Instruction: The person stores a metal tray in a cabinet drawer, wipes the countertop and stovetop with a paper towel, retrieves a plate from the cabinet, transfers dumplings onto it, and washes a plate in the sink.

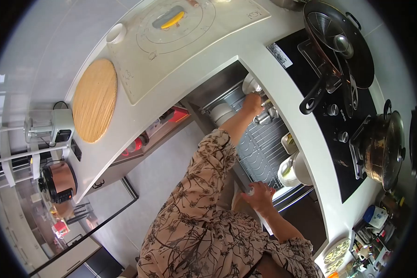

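Head view: one wire-racked drawer (pixel 266 143), pulled open below the worktop (pixel 289 95). Left hand (pixel 253 104): lay inside, at metalware (pixel 263 119) beside a white bowl (pixel 250 84); whether its grip was clamped could not be told. Right hand (pixel 260 198): stood by the drawer's front edge, fingers bent; hold likewise uncertain. Step, as judged: reaching among stored ware. Next move seemingly called for a sure hold, clear of the worktop edge.

Shirt (pixel 185 217) is patterned w/ dk branches & blooms on beige. Bowls (pixel 221 113) are seen in wht, wire rack (pixel 268 141) in gry. Lt-brn board (pixel 95 100) is finely streaked. Hob (pixel 328 129) is finished in blk, pot (pixel 374 155) in gold-brn.
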A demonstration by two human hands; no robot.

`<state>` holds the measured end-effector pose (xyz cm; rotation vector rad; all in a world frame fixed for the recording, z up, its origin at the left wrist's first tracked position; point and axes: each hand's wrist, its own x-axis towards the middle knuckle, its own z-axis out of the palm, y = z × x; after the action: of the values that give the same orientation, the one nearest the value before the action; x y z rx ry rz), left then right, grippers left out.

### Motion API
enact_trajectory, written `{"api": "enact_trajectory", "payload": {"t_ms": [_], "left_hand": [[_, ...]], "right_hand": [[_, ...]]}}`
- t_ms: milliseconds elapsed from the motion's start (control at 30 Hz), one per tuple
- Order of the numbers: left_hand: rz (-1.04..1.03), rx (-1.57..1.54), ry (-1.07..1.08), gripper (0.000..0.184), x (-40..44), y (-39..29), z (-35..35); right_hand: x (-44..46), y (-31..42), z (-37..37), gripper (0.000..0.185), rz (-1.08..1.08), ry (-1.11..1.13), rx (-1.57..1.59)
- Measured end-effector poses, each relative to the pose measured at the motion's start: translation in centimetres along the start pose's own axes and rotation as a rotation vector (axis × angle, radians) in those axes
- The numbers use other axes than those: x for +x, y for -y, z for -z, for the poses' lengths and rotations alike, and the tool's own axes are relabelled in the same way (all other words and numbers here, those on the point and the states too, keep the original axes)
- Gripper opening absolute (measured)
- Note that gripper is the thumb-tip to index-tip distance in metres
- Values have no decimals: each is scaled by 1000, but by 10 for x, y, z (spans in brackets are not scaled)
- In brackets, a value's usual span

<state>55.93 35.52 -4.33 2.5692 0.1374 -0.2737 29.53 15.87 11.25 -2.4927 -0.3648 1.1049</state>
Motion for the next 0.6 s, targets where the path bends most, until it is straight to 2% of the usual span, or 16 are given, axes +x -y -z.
{"api": "enact_trajectory", "payload": {"t_ms": [33,100,167,267,333,400,500,600], "left_hand": [[-15,98,-150,34,-11,-7,10],[9,4,24,35,-28,-18,33],[-33,-39,136,33,-54,-30,56],[-242,-526,-19,26,-109,-42,73],[-222,-653,-80,18,-146,-58,89],[-207,-795,-66,14,-173,-54,70],[-137,-970,73,13,-208,-55,44],[96,-1093,223,14,-229,-84,25]], "right_hand": [[1,0,2,51,-8,-40,-8],[1,-2,3,51,-23,-124,-20],[3,-6,11,51,-50,-96,-42],[4,-10,24,52,-100,-128,-69],[9,-24,27,51,-138,-199,-69],[13,-38,31,51,-157,-319,-122],[22,-62,37,49,-159,-574,-196],[24,-78,60,39,-252,-784,28]]}}
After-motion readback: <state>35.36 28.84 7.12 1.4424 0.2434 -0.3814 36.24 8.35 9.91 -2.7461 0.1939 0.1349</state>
